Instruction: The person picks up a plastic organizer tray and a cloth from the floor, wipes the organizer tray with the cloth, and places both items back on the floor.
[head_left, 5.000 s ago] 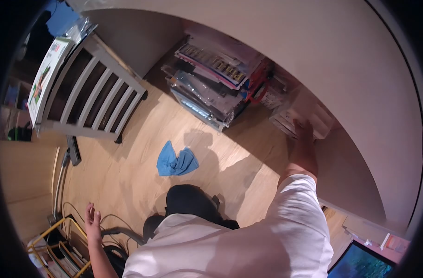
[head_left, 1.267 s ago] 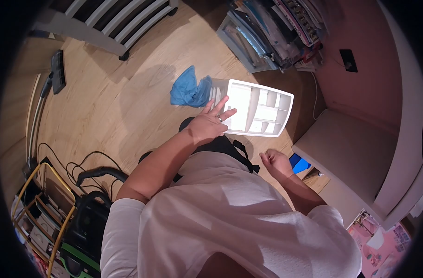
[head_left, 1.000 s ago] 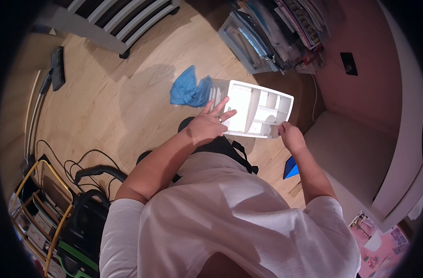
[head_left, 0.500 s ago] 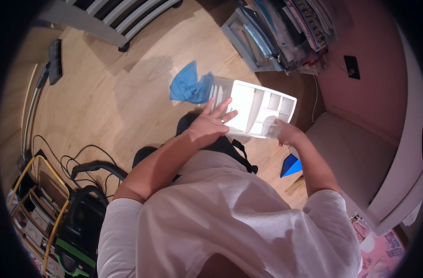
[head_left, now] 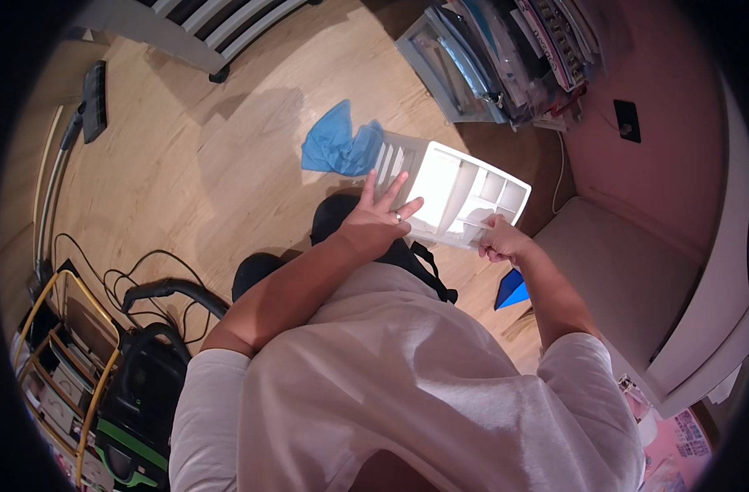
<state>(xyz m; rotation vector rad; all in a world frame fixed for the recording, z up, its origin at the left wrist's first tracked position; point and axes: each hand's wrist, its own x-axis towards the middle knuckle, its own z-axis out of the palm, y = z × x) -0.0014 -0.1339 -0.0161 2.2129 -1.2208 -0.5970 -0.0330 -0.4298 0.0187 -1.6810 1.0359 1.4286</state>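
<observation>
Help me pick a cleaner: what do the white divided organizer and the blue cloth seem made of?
The white divided organizer is probably hard plastic, smooth: its thin dividers and rounded rim look molded, and one side seems translucent. The blue cloth looks like thin, matte fabric, lying in soft folds; I can't tell the fiber.

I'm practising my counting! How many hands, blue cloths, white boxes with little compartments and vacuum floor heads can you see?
Hands: 2, the left hand and right hand
Blue cloth: 1
White box: 1
Vacuum floor head: 1
Total: 5
</observation>
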